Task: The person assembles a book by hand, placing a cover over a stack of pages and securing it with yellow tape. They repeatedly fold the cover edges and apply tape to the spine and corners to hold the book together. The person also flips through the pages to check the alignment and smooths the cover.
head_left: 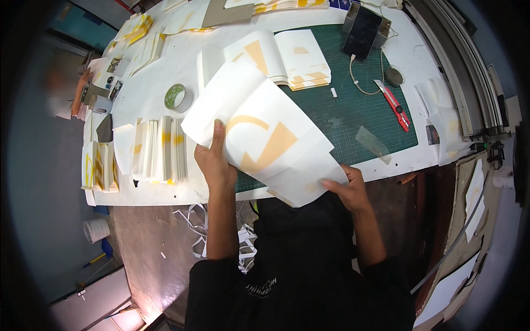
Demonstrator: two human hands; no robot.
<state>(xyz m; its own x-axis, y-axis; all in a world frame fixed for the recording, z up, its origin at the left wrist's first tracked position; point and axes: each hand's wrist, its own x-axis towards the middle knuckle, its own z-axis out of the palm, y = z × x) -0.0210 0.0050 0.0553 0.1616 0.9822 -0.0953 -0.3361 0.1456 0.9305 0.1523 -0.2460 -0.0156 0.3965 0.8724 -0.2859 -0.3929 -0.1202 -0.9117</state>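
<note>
A large white paper sheet [276, 129] with pale orange printed shapes and creases is tilted in front of me, above the table edge. My left hand [215, 163] grips its left side, thumb on top. My right hand [349, 190] pinches its lower right corner with the thumb on the face; the fingers behind are hidden. Just beyond the sheet, an open stack of folded printed sheets [303, 55] lies on a green cutting mat [353, 118]. A red utility knife [393, 105] rests at the mat's right side.
A tape roll [178, 97] stands left of the sheet, near bundles of folded paper [160, 149]. A phone [361, 36] leans on a metal holder at the back, its cable crossing the mat. A long metal rail [469, 71] borders the right. Paper strips [199, 231] lie on the floor.
</note>
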